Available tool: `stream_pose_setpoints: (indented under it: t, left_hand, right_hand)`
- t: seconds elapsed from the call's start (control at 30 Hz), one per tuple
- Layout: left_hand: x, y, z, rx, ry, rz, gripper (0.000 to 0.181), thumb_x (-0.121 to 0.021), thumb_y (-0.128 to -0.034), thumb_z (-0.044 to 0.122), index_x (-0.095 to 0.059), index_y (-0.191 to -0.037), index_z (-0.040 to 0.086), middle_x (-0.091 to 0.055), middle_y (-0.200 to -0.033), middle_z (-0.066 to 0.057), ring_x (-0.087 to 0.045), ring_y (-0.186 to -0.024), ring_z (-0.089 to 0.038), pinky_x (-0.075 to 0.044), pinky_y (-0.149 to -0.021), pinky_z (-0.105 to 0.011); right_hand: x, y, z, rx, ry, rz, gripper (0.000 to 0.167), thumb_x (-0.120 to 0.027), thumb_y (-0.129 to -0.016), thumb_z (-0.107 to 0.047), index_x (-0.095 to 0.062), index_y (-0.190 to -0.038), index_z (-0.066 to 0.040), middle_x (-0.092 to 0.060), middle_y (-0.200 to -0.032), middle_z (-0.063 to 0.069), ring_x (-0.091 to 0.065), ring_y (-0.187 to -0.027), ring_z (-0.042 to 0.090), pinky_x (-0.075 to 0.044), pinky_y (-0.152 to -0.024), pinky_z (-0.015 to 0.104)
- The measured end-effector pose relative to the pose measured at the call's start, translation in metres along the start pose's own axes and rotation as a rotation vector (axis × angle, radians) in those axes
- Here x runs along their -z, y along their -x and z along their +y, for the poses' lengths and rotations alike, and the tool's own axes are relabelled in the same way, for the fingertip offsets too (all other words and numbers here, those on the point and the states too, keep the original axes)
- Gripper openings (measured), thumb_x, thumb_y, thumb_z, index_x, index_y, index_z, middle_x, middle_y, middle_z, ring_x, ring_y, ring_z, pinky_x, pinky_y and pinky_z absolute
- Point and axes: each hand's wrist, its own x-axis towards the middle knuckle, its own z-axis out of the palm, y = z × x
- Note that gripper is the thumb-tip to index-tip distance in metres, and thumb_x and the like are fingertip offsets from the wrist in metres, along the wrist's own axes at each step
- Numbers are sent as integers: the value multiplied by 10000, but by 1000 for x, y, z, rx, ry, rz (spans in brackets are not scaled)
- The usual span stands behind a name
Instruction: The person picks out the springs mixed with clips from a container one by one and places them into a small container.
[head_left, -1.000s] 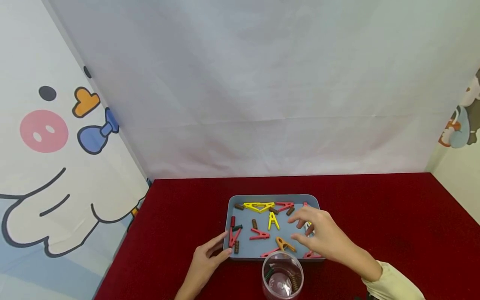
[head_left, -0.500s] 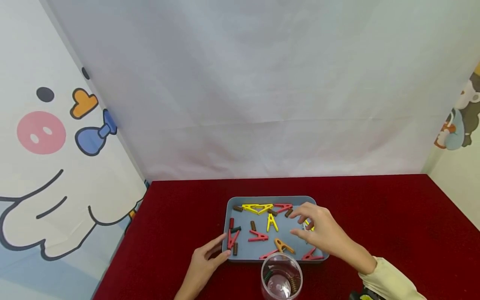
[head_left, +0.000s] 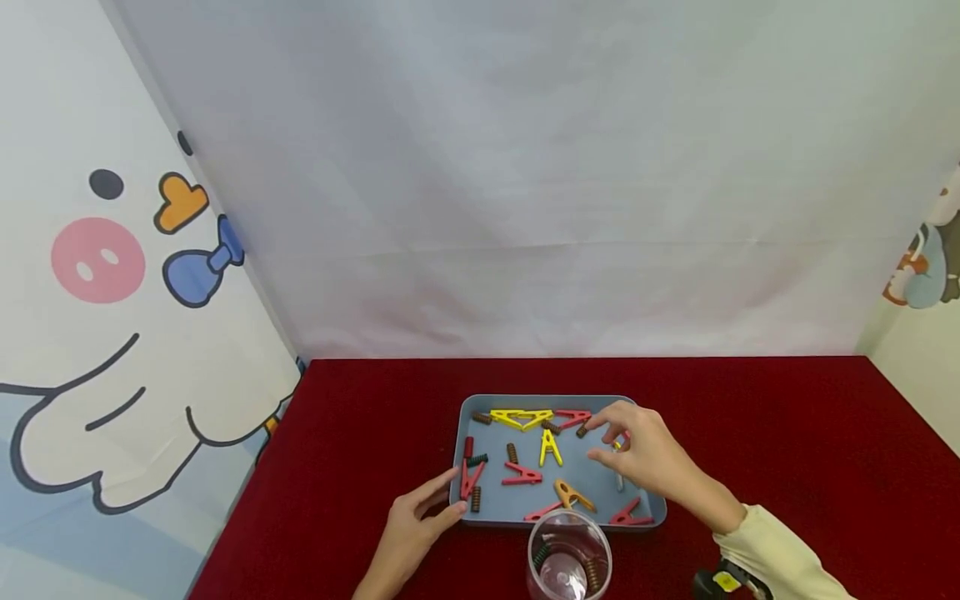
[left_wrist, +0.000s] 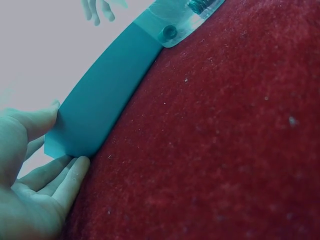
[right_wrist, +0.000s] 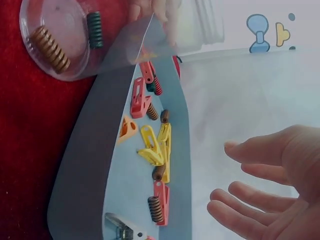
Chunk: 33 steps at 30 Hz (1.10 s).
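Note:
In the head view a blue-grey tray (head_left: pixel 501 505) holds A-shaped plastic clips and coil springs. My left hand (head_left: pixel 408 529) holds the tray's near-left corner between thumb and fingers, beside a red clip (head_left: pixel 468 482). My right hand (head_left: pixel 648 454) hovers over the tray's right side, thumb and fingers apart, with nothing between them. Its fingertips are near a brown spring (head_left: pixel 582 432), which lies by a red clip (right_wrist: pixel 161 200). A white clip (head_left: pixel 619 482) lies partly hidden under that hand. Yellow clips (head_left: pixel 550 450) and an orange clip (head_left: pixel 567 493) lie further left.
A clear round jar (head_left: pixel 566 575) stands at the tray's front edge. Inside it are a brown spring (right_wrist: pixel 50 50) and a green spring (right_wrist: pixel 94 30). Red cloth (head_left: pixel 750 433) covers the table, and a pale curtain (head_left: pixel 570 183) hangs behind it.
My right hand has shifted slightly toward the back of the tray, its fingertips nearer the brown spring. My left hand keeps its place on the tray's corner. The head view has shifted a little.

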Motion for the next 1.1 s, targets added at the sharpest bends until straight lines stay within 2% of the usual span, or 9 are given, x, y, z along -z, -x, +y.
stream_pose_setpoints:
  t: [0.37, 0.5, 1.1]
  left_hand:
    - [0, 1, 0, 6, -1, 4, 548, -716, -850, 321, -545, -1354, 192, -443, -1418, -121, -495, -1210, -279, -473, -882, -316]
    - [0, 1, 1, 12, 5, 3, 553, -718, -847, 323, -544, -1355, 189, -441, -1419, -123, -489, -1215, -285, -476, -881, -319]
    - [0, 1, 1, 9, -11, -3, 529, -708, -859, 305, -549, -1350, 193, -453, -1412, -105, -488, -1213, -298, -477, -887, -337]
  right_hand:
    - [-10, -5, 15, -54, 16, -17, 224, -806, -729, -40, -698, -916, -97, -631, -958, 88, -589, -737, 195, -465, -541, 245]
    - [-14, -8, 19, -71, 26, -9, 227, -804, -727, -30, -700, -926, -60, -627, -968, 97, -585, -742, 194, -462, -528, 242]
    - [-23, -21, 31, -108, 79, -13, 214, -798, -731, -24, -699, -921, -17, -632, -940, 123, -560, -689, 145, -463, -543, 243]
